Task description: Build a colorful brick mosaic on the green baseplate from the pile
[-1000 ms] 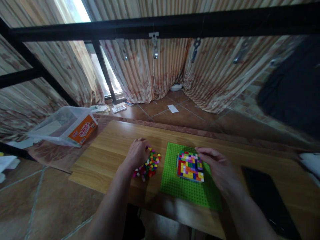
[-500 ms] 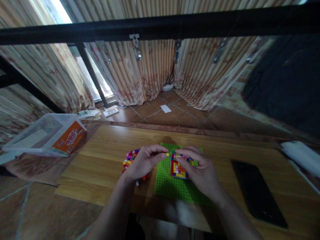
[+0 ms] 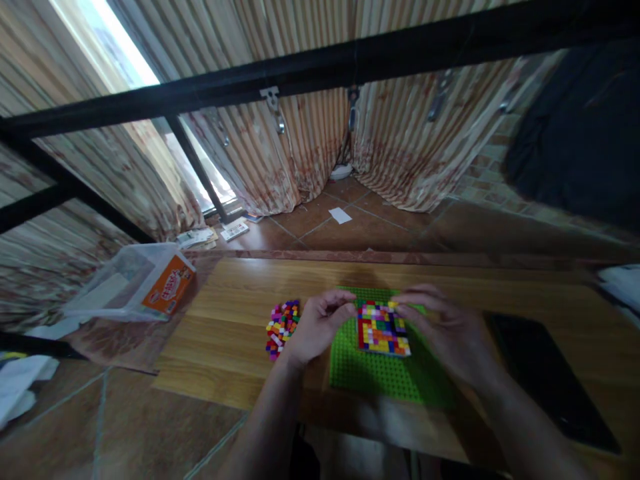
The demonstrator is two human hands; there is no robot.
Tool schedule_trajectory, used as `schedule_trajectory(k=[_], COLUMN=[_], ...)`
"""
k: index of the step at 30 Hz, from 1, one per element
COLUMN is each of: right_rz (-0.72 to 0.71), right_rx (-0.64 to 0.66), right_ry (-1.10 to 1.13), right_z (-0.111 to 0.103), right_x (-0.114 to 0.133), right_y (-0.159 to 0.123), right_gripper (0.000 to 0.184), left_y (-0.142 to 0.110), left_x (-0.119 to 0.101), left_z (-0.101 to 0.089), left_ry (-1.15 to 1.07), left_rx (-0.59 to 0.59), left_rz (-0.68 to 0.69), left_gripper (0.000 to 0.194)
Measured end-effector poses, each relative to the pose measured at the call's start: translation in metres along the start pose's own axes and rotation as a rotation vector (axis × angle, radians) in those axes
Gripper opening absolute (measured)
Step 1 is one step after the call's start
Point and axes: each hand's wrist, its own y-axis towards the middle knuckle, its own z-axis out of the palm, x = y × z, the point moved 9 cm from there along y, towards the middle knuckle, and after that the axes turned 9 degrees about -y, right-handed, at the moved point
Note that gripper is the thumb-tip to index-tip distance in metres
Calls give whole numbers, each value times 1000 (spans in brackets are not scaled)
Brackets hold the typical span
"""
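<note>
Head view, multicoloured square brick block (image 3: 383,330) on green baseplate (image 3: 390,383) between the hands, right hand (image 3: 450,333) pinching a yellow brick (image 3: 393,305) at its far edge, left hand's (image 3: 320,327) grip unclear.

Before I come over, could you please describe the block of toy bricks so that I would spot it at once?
On the wooden table lies a green studded baseplate. The squarish, many-coloured brick block sits on it, between the left hand and right hand. Its bricks are packed tight, unlike the loose brick pile on bare wood.
</note>
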Motion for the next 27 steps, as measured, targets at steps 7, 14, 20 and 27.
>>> schedule_trajectory(k=[7, 14, 20, 27], right_rz=[125, 134, 225, 421], right_rx=[86, 102, 44, -20], right_ry=[118, 66, 207, 462], right_z=[2, 18, 24, 37], right_x=[-36, -43, -53, -59], right_y=[-5, -6, -6, -14], right_gripper=[17, 14, 16, 25], left_y=[7, 8, 9, 9], left_x=[12, 27, 34, 34], left_z=[-17, -4, 8, 10], left_ry=[153, 220, 185, 180], left_rx=[-188, -156, -104, -112], left_rz=[44, -8, -66, -69], left_gripper=[29, 36, 35, 32])
